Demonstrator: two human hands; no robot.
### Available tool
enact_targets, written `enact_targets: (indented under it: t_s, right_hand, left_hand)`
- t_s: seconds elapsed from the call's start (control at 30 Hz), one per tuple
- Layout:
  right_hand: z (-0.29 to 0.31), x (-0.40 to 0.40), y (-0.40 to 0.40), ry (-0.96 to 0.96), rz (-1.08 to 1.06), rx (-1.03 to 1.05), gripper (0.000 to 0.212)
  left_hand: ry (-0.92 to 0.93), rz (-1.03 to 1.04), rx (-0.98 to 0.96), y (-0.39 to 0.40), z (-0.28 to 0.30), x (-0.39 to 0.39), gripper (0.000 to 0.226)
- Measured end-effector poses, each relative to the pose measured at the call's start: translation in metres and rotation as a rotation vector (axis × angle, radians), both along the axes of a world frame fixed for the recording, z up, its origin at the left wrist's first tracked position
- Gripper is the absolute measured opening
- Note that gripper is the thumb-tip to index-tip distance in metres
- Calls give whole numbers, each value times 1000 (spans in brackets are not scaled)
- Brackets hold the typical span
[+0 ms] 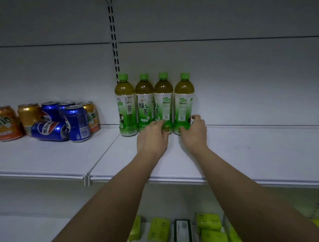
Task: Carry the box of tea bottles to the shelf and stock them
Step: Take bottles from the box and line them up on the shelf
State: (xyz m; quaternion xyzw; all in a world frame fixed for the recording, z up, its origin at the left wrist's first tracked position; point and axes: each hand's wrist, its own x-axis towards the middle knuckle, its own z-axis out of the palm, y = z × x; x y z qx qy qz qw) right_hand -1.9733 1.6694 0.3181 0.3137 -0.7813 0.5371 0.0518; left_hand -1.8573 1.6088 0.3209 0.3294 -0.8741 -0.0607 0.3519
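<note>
Several green tea bottles with green caps stand upright in a row at the back of the white shelf (248, 153). My left hand (152, 137) rests against the base of the third bottle (163, 100), fingers curled on it. My right hand (194, 132) wraps the base of the rightmost bottle (184, 99). The leftmost bottle (125, 104) and the second one (144, 103) stand untouched. The box is not in view.
Blue and orange soda cans (76, 122) crowd the left shelf section, one blue can (49, 130) lying on its side. A slotted upright (114, 40) runs up the back wall. Yellow-green packs (159, 232) sit on the lower shelf.
</note>
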Motion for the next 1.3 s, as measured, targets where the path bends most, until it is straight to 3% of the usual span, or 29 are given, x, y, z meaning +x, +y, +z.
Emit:
enact_targets:
  t_s: [0.13,0.27,0.37,0.47,0.57,0.7,0.83,1.03,1.23,1.3]
  right_hand:
    - [3,32,50,-54,146,-50,24]
    - [-2,75,111,-21,226,-261,6]
    - [-14,112,144,-40,295,-355,14]
    - [-61,140,159,-121,400,-252,13]
    - [-142,158,170,-306,431,-5,8]
    - [-264,176,208,-573,436,437,12]
    - [-345,178,246,-797,401,713,15]
    - [-396,168,288,-846,386,902,37]
    - [-422,164,307,-849,348,1004,21]
    - [-438,158,307,-929,254,964,32]
  left_hand:
    - [61,1,168,22,-2,29,44]
    - [199,-30,87,58,-16,82,31]
    - [381,-60,-1,82,-40,124,21]
    - [467,-27,42,103,-92,156,17]
    - [359,24,275,133,-175,182,17]
    - [-50,124,702,177,-288,220,14]
    - [-210,170,966,219,-349,248,15]
    - [-370,273,1205,260,-403,262,15]
    - [-518,204,1245,265,-417,254,20]
    - [-545,152,1233,264,-423,240,24]
